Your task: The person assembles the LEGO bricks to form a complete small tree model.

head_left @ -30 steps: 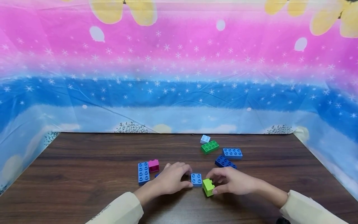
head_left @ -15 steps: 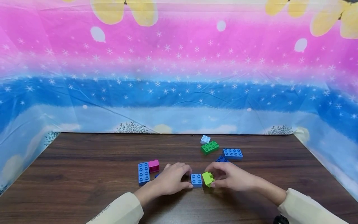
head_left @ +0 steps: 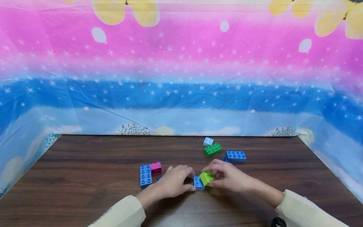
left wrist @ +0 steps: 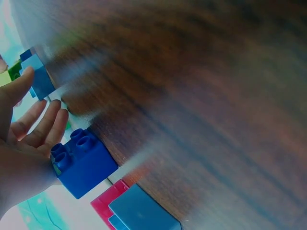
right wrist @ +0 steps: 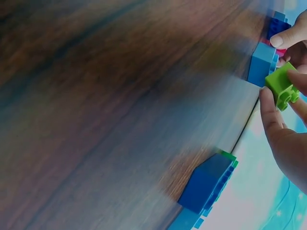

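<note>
My right hand [head_left: 231, 176] pinches a lime green toy building brick [head_left: 206, 178] between thumb and fingers. The lime brick is tilted, its studs facing right in the right wrist view, and it overlaps the right half of a light blue square brick [head_left: 197, 183]. Whether the two touch is unclear. My left hand [head_left: 177, 180] lies just left of the square brick, fingers loosely bent and spread; its thumb is close to the brick, contact uncertain. Behind that hand, a dark blue brick [left wrist: 88, 165] is mostly hidden in the head view.
A long blue brick [head_left: 146, 175] and a pink brick [head_left: 156, 168] lie left on the wooden table [head_left: 85, 189]. Farther right are a pale brick [head_left: 208, 141], a green brick [head_left: 213, 149], another blue brick [head_left: 236, 156] and a partly hidden dark blue brick [right wrist: 206, 182]. A patterned cloth [head_left: 181, 94] stands behind.
My right hand has moved left and slightly away from me, tilting the lime brick and carrying it from beside the square brick to over its right half. My left hand stays put.
</note>
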The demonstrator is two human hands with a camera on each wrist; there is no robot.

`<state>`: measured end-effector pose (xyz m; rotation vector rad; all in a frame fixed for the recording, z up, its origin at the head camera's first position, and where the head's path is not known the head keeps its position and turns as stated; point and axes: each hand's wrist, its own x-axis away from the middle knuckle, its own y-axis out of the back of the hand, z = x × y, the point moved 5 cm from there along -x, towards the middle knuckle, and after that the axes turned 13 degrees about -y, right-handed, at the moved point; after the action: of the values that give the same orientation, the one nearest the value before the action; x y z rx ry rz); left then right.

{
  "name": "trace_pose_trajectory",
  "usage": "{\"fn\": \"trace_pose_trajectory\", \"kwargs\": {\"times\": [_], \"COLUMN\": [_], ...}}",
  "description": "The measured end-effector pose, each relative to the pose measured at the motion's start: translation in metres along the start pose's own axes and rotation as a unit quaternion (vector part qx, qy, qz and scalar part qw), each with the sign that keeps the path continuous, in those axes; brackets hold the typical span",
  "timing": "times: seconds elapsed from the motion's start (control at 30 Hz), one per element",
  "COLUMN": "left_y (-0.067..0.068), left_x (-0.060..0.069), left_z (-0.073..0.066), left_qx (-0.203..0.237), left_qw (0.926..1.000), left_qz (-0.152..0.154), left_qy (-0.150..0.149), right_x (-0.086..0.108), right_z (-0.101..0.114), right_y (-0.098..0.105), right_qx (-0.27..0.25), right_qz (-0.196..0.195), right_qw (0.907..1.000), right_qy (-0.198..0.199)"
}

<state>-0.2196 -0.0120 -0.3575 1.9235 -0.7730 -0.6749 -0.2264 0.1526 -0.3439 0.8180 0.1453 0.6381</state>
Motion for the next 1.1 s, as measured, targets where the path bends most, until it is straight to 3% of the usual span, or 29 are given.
{"fn": "trace_pose_trajectory", "kwargs": {"times": [0.27, 0.73, 1.1], "left_y": [0.0001, 0.0006, 0.0001], "left_x": [0.0002, 0.0004, 0.0003], "left_z": [-0.0005, -0.0008, -0.0003], "left_qx": [0.001, 0.007, 0.002], "left_qw": [1.0, 1.0, 1.0], "left_qz": [-0.003, -0.004, 0.0], "left_qy": [-0.002, -0.001, 0.002], "right_x": [-0.003, -0.0064, -0.007], "right_z": [0.005, 0.0087, 0.0075], "right_y": [-0.0065, -0.0073, -0.0084], "right_qx": [-0.001, -0.002, -0.025], "right_qz": [0.009, -0.022, -0.004], "right_qw": [0.9999, 0.9997, 0.9997], "right_qy": [-0.005, 0.007, 0.009]}}
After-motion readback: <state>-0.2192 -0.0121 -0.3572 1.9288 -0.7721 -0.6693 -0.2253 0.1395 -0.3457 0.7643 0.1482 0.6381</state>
